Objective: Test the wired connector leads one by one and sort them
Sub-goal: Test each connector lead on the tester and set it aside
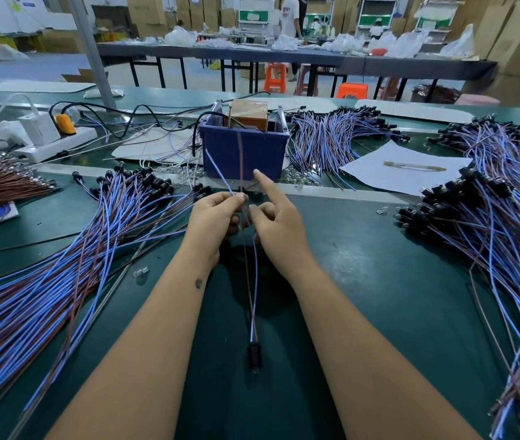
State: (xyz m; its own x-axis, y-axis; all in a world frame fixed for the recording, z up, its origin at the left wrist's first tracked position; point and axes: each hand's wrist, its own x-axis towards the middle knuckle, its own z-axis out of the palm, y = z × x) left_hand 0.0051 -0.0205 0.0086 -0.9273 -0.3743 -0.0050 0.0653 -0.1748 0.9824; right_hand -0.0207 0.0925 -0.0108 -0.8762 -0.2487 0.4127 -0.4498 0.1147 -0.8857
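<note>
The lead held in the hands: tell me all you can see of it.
The lead is a thin pair of wires, one blue, one brown, ending in a small black connector that hangs nearest the camera over the green table. The left hand pinches its blue wire, whose free end sticks up toward the blue bin. The right hand holds the wires, forefinger straight.

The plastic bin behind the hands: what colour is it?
The plastic bin is dark blue, clear in the head view.
</note>
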